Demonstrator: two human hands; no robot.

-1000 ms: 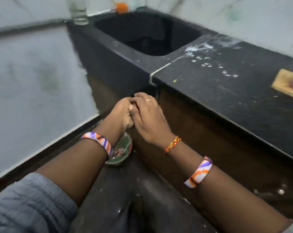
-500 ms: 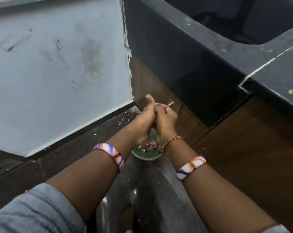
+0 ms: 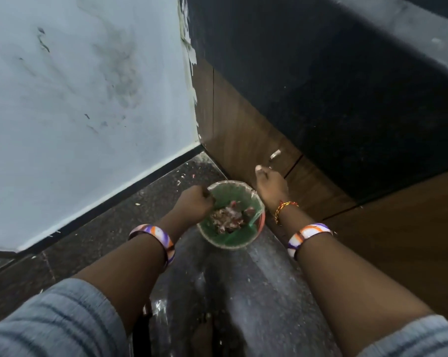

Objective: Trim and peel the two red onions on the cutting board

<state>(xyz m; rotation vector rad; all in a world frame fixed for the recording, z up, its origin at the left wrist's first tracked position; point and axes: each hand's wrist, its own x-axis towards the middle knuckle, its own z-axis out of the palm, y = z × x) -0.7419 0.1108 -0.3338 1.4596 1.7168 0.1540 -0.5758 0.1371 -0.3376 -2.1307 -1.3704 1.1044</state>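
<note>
Neither the red onions nor the cutting board is in view. Purple-red onion peels (image 3: 228,217) lie in a small waste bin (image 3: 243,244) with a green liner on the floor. My left hand (image 3: 194,202) hangs over the bin's left rim, fingers loosely curled downward with nothing visible in them. Above the bin's right rim, my right hand (image 3: 270,186) holds nothing, fingers relaxed and pointing down and away. The two hands are apart.
The bin stands in a corner between a pale wall (image 3: 89,99) and brown cabinet doors (image 3: 243,140) under a black counter (image 3: 346,86). Dark speckled floor (image 3: 114,228) with small scraps surrounds it. My foot (image 3: 205,333) is near the bottom edge.
My hands were pressed together over the bin; now they have parted to either side of it. The view has tilted further down, and the counter top and sink left the frame.
</note>
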